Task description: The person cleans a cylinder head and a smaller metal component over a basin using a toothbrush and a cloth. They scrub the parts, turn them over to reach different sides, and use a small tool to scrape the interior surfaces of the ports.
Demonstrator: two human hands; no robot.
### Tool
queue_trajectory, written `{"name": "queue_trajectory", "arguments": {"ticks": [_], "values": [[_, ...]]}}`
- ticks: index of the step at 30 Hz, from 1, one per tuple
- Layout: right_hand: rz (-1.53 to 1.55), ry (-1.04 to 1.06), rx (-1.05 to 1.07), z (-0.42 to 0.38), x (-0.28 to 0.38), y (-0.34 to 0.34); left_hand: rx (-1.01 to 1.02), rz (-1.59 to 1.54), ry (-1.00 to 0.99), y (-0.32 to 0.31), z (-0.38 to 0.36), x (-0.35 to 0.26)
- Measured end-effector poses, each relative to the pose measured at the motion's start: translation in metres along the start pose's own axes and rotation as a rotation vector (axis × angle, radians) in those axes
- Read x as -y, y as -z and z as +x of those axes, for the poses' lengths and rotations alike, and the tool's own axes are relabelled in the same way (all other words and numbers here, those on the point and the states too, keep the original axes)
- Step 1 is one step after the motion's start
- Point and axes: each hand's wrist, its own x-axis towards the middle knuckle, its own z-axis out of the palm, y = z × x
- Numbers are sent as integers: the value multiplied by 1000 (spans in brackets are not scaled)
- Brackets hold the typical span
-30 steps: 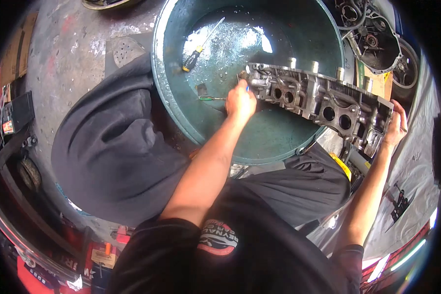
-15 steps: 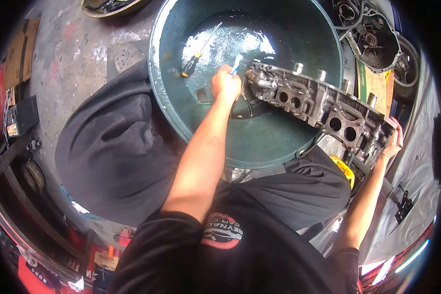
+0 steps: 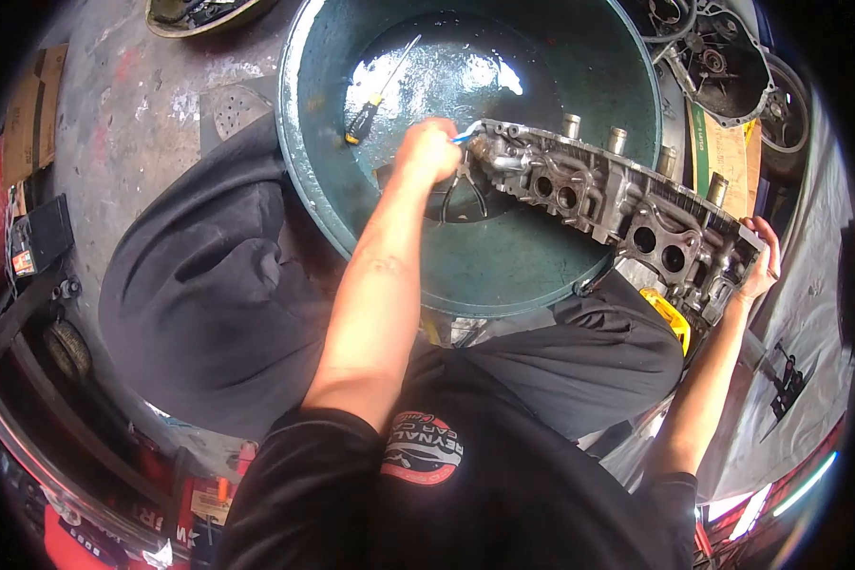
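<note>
My left hand (image 3: 430, 150) is closed around a blue-and-white toothbrush (image 3: 463, 138). The brush's pale head is against the near-left end of a metal engine cylinder head (image 3: 617, 204). That cylinder head slants across the right rim of a large dark green tub (image 3: 503, 275), its round ports and several upright tubes showing. At its far right end my right hand (image 3: 762, 261) grips it, fingers wrapped over the edge. Inside the tub, a yellow-and-black screwdriver (image 3: 364, 122) lies in shallow liquid. Below my left hand, dark plier-like handles (image 3: 465, 198) are partly hidden.
Grimy metal housings (image 3: 722, 66) stand at the upper right, beside a cardboard box (image 3: 743, 161). A pan (image 3: 204, 17) sits at the top left. Something yellow (image 3: 668, 318) is under the cylinder head's right end. Grey sheeting (image 3: 812, 285) covers the right side.
My left hand has moved slightly left and the toothbrush has tilted right, its head now meeting the cylinder head. The right hand keeps its grip; the whole view has shifted slightly.
</note>
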Motion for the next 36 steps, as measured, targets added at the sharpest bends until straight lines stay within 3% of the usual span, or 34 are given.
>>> {"name": "queue_trajectory", "arguments": {"ticks": [2, 5, 9, 13, 16, 20, 22, 24, 26, 30, 34, 36], "values": [[34, -5, -8, -4, -1, 0, 56, 68, -55, -4, 2, 4], [43, -9, 7, -5, -3, 5, 61, 159, 95, 8, 12, 16], [36, -42, -26, -6, -3, 3, -34, -104, 224, -16, 8, 8], [-41, -29, -6, 0, -4, 10, -172, -259, 44, -60, -11, 12], [-263, 11, -225, 9, -47, 42, -240, -434, -87, -75, -20, 10], [-35, -154, -226, 4, -41, 34, -113, -187, -34, -55, -36, 0], [-357, -7, -284, 1, -38, 30, -28, 19, -12, -58, -39, 4], [-303, -91, -313, -4, -25, 20, -129, -45, 48, -61, -44, 6], [-424, -24, -289, -3, -25, 18, -228, -106, 102, -64, -48, 4], [-476, -93, -405, 2, -4, -6, -396, -282, 3, -62, -38, -9], [-361, -228, -417, 13, 10, -18, -358, -245, 62, -72, -21, 6], [-298, -200, -384, 17, 0, -12, -329, -293, 1, -81, -25, 1]]}}
